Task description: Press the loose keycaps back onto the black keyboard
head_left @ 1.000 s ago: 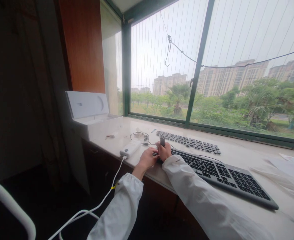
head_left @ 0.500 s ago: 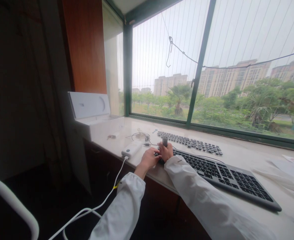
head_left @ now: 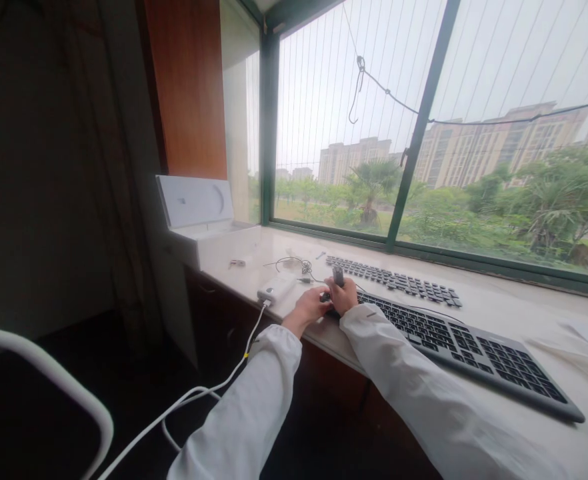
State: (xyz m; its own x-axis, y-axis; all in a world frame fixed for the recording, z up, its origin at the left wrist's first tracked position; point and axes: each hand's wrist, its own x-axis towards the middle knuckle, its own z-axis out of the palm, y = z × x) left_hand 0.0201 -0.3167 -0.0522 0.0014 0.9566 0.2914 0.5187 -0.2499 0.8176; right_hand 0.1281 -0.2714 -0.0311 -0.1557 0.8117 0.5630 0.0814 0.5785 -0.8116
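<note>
Along the pale countertop (head_left: 499, 307), at the left end of the keyboard (head_left: 459, 347), the right hand (head_left: 345, 297) grips a dark handle (head_left: 339, 275) upright, perhaps for control; the left hand (head_left: 308, 307), close beside, seems to steady, its hold unclear.

On the worktop (head_left: 504, 308) before you, the keyboard (head_left: 454, 341) extends rightward from your hands (head_left: 344, 298), with keycaps (head_left: 394, 280) in rows behind it; the power bank (head_left: 277, 288) lies left of your hands, the box (head_left: 228, 247) farther left and back, the window (head_left: 344, 133) behind the worktop
</note>
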